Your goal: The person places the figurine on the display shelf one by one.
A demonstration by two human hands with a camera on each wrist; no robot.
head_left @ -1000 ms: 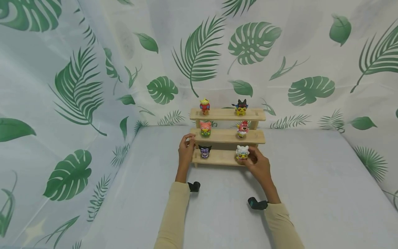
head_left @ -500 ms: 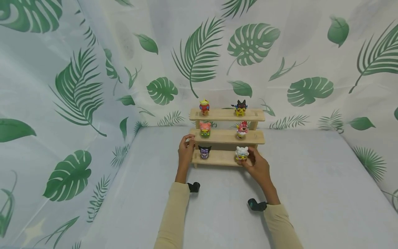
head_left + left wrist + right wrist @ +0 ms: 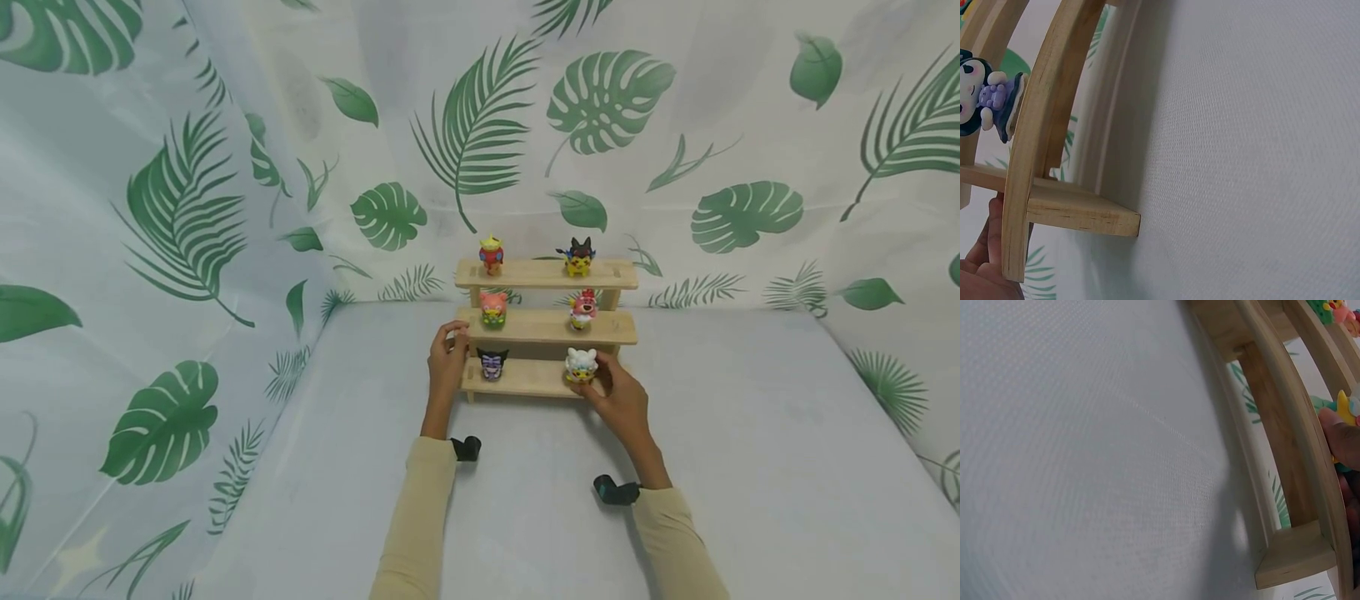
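A three-tier wooden display shelf (image 3: 525,377) stands on the table. My left hand (image 3: 448,357) holds its left end, with the fingertips at the middle tier. In the left wrist view, part of that hand (image 3: 990,275) shows behind the end of the bottom board. At the right of the bottom tier is a figurine with a white hood and yellow body (image 3: 581,364). My right hand (image 3: 622,395) pinches this figurine low down; in the right wrist view the thumb (image 3: 1342,436) lies against its yellow part (image 3: 1343,406). A black-and-purple figurine (image 3: 492,365) stands at the bottom tier's left.
Pink-and-green (image 3: 493,309) and pink-red (image 3: 582,310) figurines stand on the middle tier. On top are a red-and-yellow figurine (image 3: 491,255) and a black-and-yellow one (image 3: 578,257). A leaf-printed curtain (image 3: 495,125) hangs behind the white tabletop (image 3: 540,500).
The white-hooded figurine shifts very slightly at its spot while my right hand keeps hold of it. My left hand stays at the shelf's left end.
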